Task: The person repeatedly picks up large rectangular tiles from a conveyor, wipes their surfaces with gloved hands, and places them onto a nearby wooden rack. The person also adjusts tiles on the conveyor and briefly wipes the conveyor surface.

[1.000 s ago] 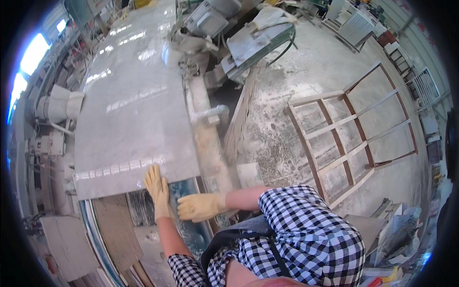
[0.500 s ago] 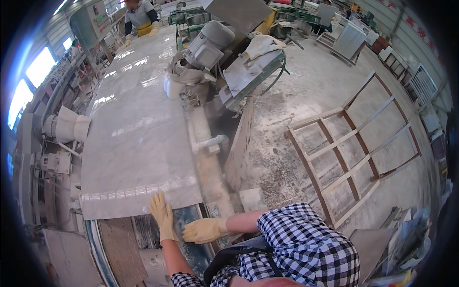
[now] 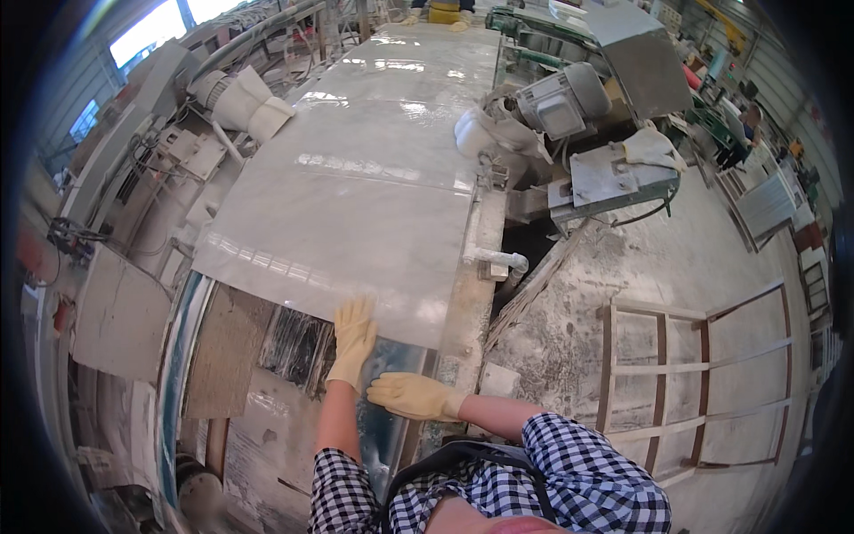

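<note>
A wide, glossy light-grey slab [image 3: 347,222] lies on a long machine bed, its near edge in front of me. My left hand [image 3: 354,343], in a cream rubber glove, has its fingers stretched over that near edge; the fingertips are slightly blurred. My right hand [image 3: 414,396], gloved the same way, lies low over a blue strip [image 3: 384,360] of the bed. Its fingers point left toward my left wrist and look extended, with nothing seen in them. A seam crosses the grey surface farther off, with more slab beyond it.
A dusty motor [image 3: 560,100] and tilted metal plate [image 3: 614,173] stand along the bed's right side. Another motor [image 3: 236,100] is at the left. A wooden frame [image 3: 703,369] lies on the floor at right. A person in a yellow apron [image 3: 445,12] stands at the far end.
The view has swung left, so the bed and machinery appear farther right. My left hand stays at the slab's near edge, and my right hand stays low over the blue strip.
</note>
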Demonstrator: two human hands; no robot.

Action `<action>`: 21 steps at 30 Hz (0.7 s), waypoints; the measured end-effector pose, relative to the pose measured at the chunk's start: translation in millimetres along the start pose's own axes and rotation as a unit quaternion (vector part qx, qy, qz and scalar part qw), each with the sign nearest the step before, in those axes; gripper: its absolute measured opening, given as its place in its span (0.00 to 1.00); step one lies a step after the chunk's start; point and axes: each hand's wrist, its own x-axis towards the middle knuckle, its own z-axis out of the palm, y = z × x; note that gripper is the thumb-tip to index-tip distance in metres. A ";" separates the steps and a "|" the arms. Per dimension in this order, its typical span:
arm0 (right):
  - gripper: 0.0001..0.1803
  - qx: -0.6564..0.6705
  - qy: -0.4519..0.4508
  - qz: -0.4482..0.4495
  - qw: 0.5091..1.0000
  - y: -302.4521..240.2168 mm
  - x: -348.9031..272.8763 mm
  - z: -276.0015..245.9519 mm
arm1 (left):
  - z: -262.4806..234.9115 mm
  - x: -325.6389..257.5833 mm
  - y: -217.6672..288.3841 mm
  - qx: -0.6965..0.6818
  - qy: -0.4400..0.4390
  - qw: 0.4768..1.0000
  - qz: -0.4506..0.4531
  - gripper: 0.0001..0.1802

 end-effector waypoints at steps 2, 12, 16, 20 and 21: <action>0.21 0.003 -0.007 0.007 1.000 -0.2 0.9 -0.4 | -2.8 -0.3 4.1 -0.006 0.005 1.000 0.002 0.34; 0.25 -0.006 -0.052 0.017 0.998 -5.8 4.7 -11.2 | -9.4 -0.3 7.9 -0.016 -0.009 1.000 -0.006 0.35; 0.25 -0.033 -0.040 0.003 0.999 -8.6 5.4 -13.5 | -9.6 -1.7 7.1 -0.012 -0.010 1.000 -0.007 0.35; 0.25 -0.025 -0.063 0.007 0.998 -7.3 4.2 -9.6 | -9.8 -3.4 7.3 -0.020 0.000 1.000 -0.009 0.34; 0.25 -0.021 -0.071 0.013 0.997 -6.3 3.5 -8.2 | -9.8 -3.6 7.5 -0.019 0.000 1.000 -0.010 0.34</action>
